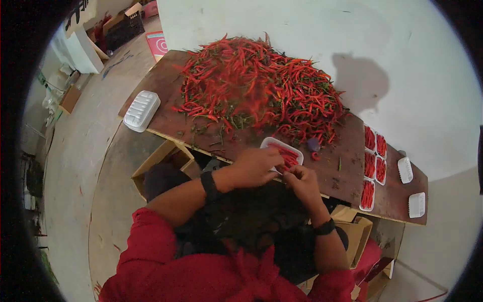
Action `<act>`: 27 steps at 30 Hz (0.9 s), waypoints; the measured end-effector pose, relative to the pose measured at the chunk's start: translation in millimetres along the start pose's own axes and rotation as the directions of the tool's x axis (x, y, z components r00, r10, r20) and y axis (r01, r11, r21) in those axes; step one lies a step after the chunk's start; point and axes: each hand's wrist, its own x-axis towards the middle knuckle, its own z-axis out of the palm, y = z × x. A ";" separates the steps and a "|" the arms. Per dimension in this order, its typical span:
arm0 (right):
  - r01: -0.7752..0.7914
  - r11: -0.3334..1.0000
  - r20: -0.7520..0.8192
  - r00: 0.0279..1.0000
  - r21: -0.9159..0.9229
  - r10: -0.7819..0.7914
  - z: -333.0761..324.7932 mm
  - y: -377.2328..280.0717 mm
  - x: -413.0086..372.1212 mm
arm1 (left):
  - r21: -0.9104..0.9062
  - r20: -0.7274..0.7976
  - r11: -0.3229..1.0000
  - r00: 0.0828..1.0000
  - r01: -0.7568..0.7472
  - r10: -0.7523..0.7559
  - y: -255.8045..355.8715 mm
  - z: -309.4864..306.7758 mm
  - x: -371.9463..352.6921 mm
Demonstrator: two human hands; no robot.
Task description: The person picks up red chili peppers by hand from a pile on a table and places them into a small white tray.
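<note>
A white tray (pixel 267 142) with red chillies (pixel 289 156) in it sits at the table's near edge, below a large heap of red chillies (pixel 251 83). My left hand (pixel 254 167) is over the tray's near left side, fingers closed on a small white thing I cannot make out. Close beside it on the right, my right hand (pixel 303 182) has its fingers pinched at the tray's near edge; what they hold is too small to name. The two hands almost touch.
A stack of empty white trays (pixel 142 110) stands at the table's left end. Several filled trays (pixel 368 195) are on the right, with more white trays (pixel 416 205) beyond. Cardboard boxes (pixel 358 236) stand under the table's near edge. A white wall (pixel 302 25) rises behind.
</note>
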 end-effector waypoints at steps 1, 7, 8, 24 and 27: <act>-0.001 1.000 0.003 1.000 0.000 0.001 1.4 0.5 0.8 | -0.001 0.000 1.000 1.000 0.003 -0.003 0.6 0.3 0.4; -0.114 0.984 0.014 0.993 0.140 0.113 -3.3 -18.9 5.0 | 0.071 -0.032 0.997 0.999 -0.040 0.042 -11.2 3.9 4.1; -0.097 0.989 -0.034 0.994 0.115 0.101 -6.3 -26.5 4.2 | 0.113 -0.034 0.993 0.999 -0.021 0.025 -16.9 5.0 4.5; 0.045 0.881 -0.104 0.989 -0.472 -0.106 -3.3 -11.0 11.7 | 0.451 0.275 0.890 0.959 -0.070 -0.064 -33.4 11.5 16.7; 0.088 0.870 -0.098 0.983 -0.485 -0.154 -0.9 -7.2 11.4 | 0.481 0.338 0.872 0.937 -0.096 -0.083 -28.5 7.2 21.4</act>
